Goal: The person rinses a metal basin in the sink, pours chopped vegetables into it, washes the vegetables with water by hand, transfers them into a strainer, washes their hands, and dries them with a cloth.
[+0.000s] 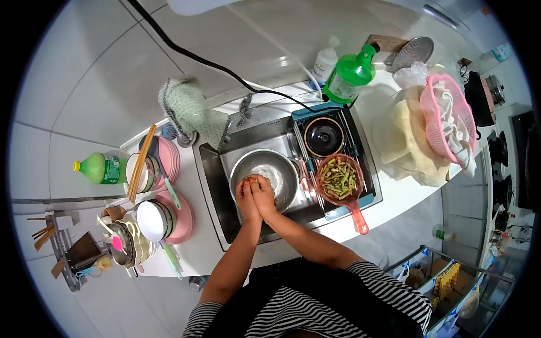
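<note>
A round metal bowl (275,163) sits in the steel sink (217,191). Over its lower left part, my left hand (247,200) and my right hand (262,194) are pressed together side by side, fingers curled. Small orange-red bits show at the fingertips; what lies between the hands is hidden. To the right, a pink strainer (356,208) with cut green vegetables (338,179) rests on a rack over the sink, below a black round lid (324,137).
A grey-green cloth (189,107) hangs at the sink's back left. Stacked bowls (152,221), pink plates (183,217) and chopsticks (142,163) stand left. Green bottles (352,76) and a pink basket (437,121) are at the right back.
</note>
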Available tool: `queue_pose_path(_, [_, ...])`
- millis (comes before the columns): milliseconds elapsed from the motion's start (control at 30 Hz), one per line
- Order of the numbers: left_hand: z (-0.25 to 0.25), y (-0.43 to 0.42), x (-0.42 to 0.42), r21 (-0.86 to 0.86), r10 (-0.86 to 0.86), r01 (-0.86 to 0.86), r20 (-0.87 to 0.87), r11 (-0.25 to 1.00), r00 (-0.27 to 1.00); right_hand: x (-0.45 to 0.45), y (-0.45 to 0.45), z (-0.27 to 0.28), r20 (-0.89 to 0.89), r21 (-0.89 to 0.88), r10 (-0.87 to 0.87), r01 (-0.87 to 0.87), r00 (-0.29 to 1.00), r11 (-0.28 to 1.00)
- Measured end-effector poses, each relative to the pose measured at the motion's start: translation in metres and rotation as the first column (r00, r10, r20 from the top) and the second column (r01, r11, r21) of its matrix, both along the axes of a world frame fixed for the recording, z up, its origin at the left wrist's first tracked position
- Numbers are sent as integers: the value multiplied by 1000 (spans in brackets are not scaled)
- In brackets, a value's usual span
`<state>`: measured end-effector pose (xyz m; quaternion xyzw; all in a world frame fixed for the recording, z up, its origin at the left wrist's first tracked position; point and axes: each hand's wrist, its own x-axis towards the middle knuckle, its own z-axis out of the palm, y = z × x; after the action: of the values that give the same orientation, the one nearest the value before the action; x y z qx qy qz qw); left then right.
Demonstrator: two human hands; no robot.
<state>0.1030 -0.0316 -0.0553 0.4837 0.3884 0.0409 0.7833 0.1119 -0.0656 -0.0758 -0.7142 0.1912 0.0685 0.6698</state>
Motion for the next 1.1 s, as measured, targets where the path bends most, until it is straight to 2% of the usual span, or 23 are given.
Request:
queue_pose_path(267, [-36,1,-6,122,-12,8,33,993,999,-4,-8,-10,-67,45,62,-59,996,997])
queue_pose_path(367, [-16,-8,-7,89,-28,26,15,996,1000,-6,-12,-7,-59,75,41,-36,997,997])
queue_pose_path(433, [-10,-13,-3,64,-31,30,4,998,1000,-4,-14,-7,-21,-27,31,-31,999,999])
queue_pose_path(467, [-11,-14,-2,68,-35,34,25,997,999,-2,-15,-8,-16,-23,25,-25,1000,999])
queue_pose_path(533, [-8,-18,-3,74,-41,38,38,997,998,-4,-19,-6,-72,190,10,4,997,982])
queue_pose_path(633, [-1,-28,-3,83,-55,51,44,995,998,-3,-31,8,-78,175,-37,50,996,983])
queue_pose_path(667, [1,-33,-2,141,-97,85,74,986,993,-3,-39,14,-76,176,-37,50,996,983])
queue_pose_path(733, [10,-48,0,202,-141,117,107,972,984,-1,-62,35,101,135,-43,29,994,990])
queue_pose_path(800, [22,-72,0,181,-211,174,207,968,955,-5,-79,44,99,209,-177,154,979,966])
queue_pose_path(833, [27,-82,2,376,-328,238,197,896,924,-6,-93,52,126,165,-195,173,973,971])
queue_pose_path(867, [32,-94,2,373,-326,235,203,898,923,-7,-108,62,155,120,-210,192,965,974])
queue_pose_path(933, [52,-123,2,353,-427,339,212,872,879,-12,-133,74,193,181,-304,271,933,945])
queue_pose_path(1000, [57,-146,4,479,-544,399,214,782,811,-15,-159,89,193,119,-345,327,918,937])
queue_pose_path(1033, [59,-159,4,453,-563,438,187,777,805,-16,-171,85,209,113,-376,359,903,926])
queue_pose_path(1067, [55,-167,6,531,-617,451,183,717,765,-17,-182,80,226,107,-405,391,886,914])
queue_pose_path(1100, [51,-177,6,527,-636,466,199,711,746,-17,-193,77,242,78,-402,396,883,915])
